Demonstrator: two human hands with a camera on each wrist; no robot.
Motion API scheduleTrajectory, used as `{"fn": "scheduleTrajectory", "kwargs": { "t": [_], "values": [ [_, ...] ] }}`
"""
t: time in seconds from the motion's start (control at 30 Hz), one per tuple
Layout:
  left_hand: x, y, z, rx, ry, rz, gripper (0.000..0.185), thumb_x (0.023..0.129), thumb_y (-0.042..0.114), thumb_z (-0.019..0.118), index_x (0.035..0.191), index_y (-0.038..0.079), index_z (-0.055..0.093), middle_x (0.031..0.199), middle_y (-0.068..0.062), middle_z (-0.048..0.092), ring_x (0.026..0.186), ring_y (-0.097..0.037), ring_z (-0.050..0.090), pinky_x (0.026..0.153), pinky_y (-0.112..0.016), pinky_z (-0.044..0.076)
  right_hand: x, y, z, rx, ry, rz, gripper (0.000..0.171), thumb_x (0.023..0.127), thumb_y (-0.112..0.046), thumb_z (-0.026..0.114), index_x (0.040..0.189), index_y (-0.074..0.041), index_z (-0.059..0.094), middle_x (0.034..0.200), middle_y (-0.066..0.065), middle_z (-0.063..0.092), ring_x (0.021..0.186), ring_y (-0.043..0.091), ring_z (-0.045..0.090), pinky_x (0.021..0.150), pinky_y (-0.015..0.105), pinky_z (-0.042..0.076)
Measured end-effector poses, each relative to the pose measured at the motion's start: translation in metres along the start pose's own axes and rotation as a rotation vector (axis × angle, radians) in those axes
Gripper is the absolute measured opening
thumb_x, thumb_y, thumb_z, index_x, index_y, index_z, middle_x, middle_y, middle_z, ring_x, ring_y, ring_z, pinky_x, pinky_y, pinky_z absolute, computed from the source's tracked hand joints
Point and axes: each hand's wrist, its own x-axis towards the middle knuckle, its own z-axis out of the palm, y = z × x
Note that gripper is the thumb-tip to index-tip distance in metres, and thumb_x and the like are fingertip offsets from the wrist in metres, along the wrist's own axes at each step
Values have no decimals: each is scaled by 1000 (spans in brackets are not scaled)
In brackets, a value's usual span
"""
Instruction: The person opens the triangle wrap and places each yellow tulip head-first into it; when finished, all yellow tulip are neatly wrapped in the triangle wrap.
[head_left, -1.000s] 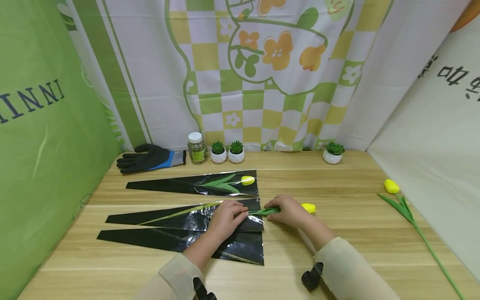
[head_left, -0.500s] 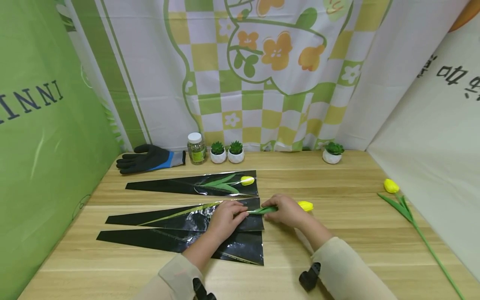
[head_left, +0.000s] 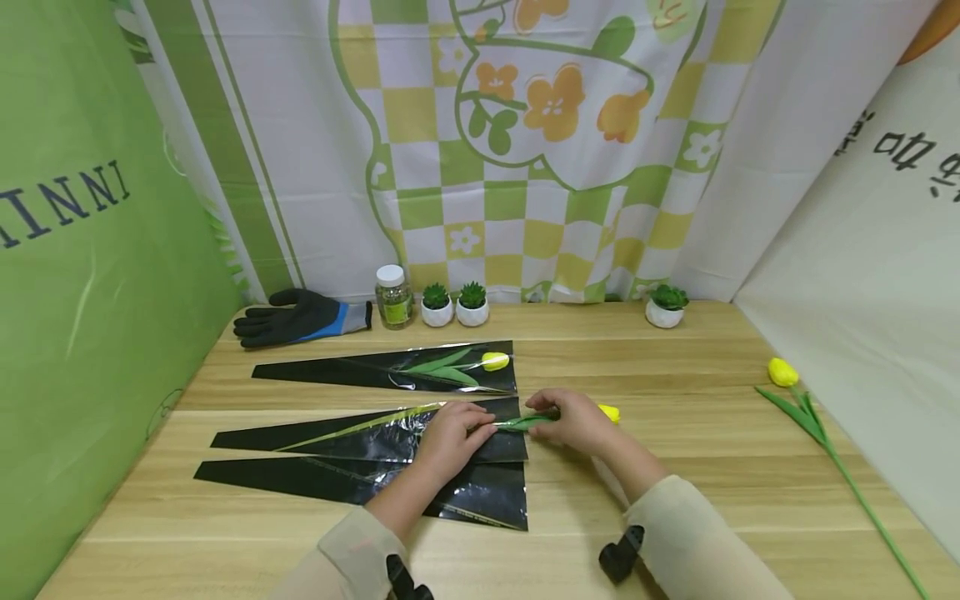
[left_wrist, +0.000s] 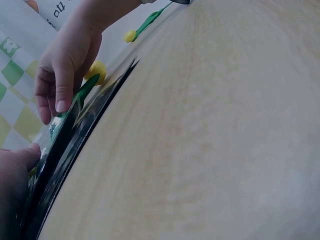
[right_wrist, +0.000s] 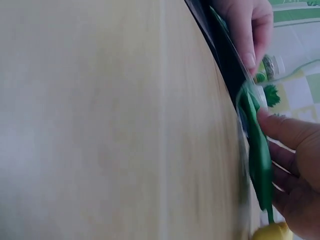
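In the head view my left hand pinches the open edge of the middle black-and-clear flower sleeve. My right hand holds an artificial tulip by its green leaves, thumb against them in the right wrist view. The yellow tulip head shows beyond the right wrist. Leaf tips reach under the clear film at the mouth of the sleeve, while the stem is hidden beneath my left hand. Below lies another black sleeve, partly covered by my left forearm.
A sleeve with a yellow tulip inside lies farther back. Another tulip lies at the right edge of the table. Along the back stand a glove, a lidded jar, and small potted plants.
My right hand and the tulip have shifted slightly left, bringing the yellow head closer to the sleeve. My left hand keeps its place on the film.
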Motion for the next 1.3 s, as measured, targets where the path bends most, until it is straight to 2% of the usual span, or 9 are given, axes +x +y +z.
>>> {"fn": "scheduleTrajectory", "kwargs": {
  "t": [0.2, 0.43, 0.53, 0.6, 0.73, 0.87, 1.0, 1.1, 1.3],
  "values": [
    [0, 0, 0, -5, -7, 4, 20, 91, 26, 69, 105, 14, 78, 109, -3, 73, 110, -24, 63, 98, -41, 51, -12, 13, -19, 55, 50, 2, 31, 91, -19, 70, 119, -6, 67, 124, 14, 66, 126, 39, 54, 108, 62, 39],
    [0, -1, 1, -14, -1, 14, 21, 91, 26, 69, 105, 13, 78, 109, -4, 73, 109, -25, 63, 98, -41, 51, -30, 39, -42, 167, 89, 86, 40, 94, -24, 66, 128, -4, 60, 138, 21, 55, 136, 49, 39, 112, 64, 32],
    [-1, -1, 1, -6, -6, 11, 21, 92, 26, 68, 105, 13, 77, 110, -4, 72, 110, -24, 63, 98, -41, 50, -38, 52, -49, 202, 64, 124, 47, 95, -28, 66, 134, -3, 56, 140, 21, 52, 135, 48, 40, 111, 61, 35],
    [-1, -1, 1, -3, -10, 6, 21, 92, 27, 68, 106, 14, 77, 111, -4, 72, 110, -25, 63, 99, -41, 50, -42, 59, -52, 203, 52, 131, 51, 94, -30, 67, 135, -3, 55, 138, 22, 54, 130, 45, 47, 108, 57, 41],
    [-1, -1, 1, 0, -13, 1, 22, 92, 27, 68, 107, 14, 77, 111, -4, 72, 111, -24, 63, 99, -41, 50, -48, 71, -54, 192, 37, 93, 53, 91, -27, 71, 132, 1, 56, 130, 22, 60, 109, 31, 59, 91, 37, 53],
    [-1, 0, 0, -3, -12, 1, 22, 92, 27, 68, 107, 13, 77, 111, -3, 72, 111, -24, 63, 99, -42, 50, -49, 80, -55, 257, 8, 91, 52, 88, -20, 74, 131, 4, 57, 119, 19, 62, 95, 17, 53, 76, 20, 49],
    [-1, 0, 0, -11, -14, -2, 22, 92, 27, 68, 107, 13, 77, 111, -3, 72, 111, -24, 63, 99, -42, 50, -48, 84, -55, 303, -9, 114, 51, 86, -17, 75, 129, 3, 58, 106, 13, 60, 89, 16, 49, 70, 19, 47],
    [-1, 0, 0, -13, -16, -2, 22, 92, 27, 68, 107, 13, 77, 111, -4, 72, 111, -24, 63, 99, -42, 50, -47, 84, -54, 275, -6, 111, 48, 87, -18, 75, 127, 2, 60, 101, 11, 60, 87, 17, 49, 69, 20, 46],
    [-1, 0, 0, -12, -5, 7, 21, 92, 26, 68, 106, 13, 77, 111, -4, 72, 110, -24, 63, 98, -42, 50, -46, 80, -53, 239, 8, 112, 44, 88, -21, 74, 125, 0, 63, 106, 11, 63, 90, 17, 51, 71, 19, 46]
  ]
}}
